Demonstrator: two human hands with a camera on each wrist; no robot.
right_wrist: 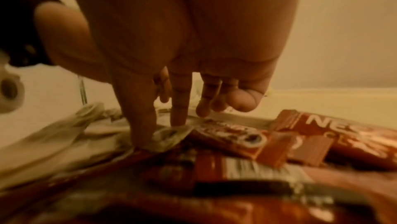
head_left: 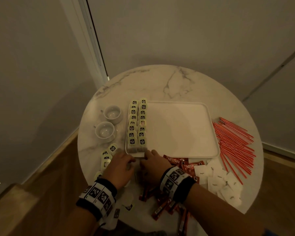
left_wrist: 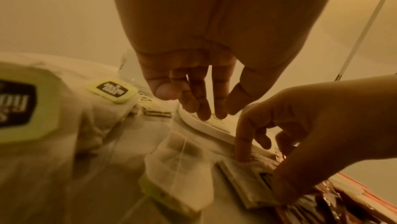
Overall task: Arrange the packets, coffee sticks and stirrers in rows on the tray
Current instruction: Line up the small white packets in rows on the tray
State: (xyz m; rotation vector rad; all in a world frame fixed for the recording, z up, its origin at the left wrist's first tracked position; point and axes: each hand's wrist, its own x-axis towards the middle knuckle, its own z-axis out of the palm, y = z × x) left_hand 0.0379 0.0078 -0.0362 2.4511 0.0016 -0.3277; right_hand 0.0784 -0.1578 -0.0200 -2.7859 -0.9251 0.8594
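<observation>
My right hand (head_left: 153,165) is pinching a loose tea bag (right_wrist: 169,137) just off the near edge of the tray (head_left: 180,150), lying over the coffee sticks (head_left: 179,161). My left hand (head_left: 118,166) is hovering beside it, fingers relaxed, holding nothing. Two rows of tea bags (head_left: 138,123) are filling the tray's left side; stirrers (head_left: 235,142) are lying right of it, cups (head_left: 109,122) left.

A round table (head_left: 160,82) holds a tray (head_left: 180,130) at its centre, with two rows of tea bags (head_left: 138,125) lined along the tray's nine o'clock edge. Two cups (head_left: 109,123) sit off the tray at nine o'clock, stirrers (head_left: 235,143) lie at three o'clock, and loose tea bags (head_left: 107,157) lie at seven o'clock. Coffee sticks (head_left: 180,163) and paper packets (head_left: 221,181) spread from six to five o'clock, where the left hand (head_left: 117,167) and right hand (head_left: 153,166) meet just before the tray's near edge.
</observation>
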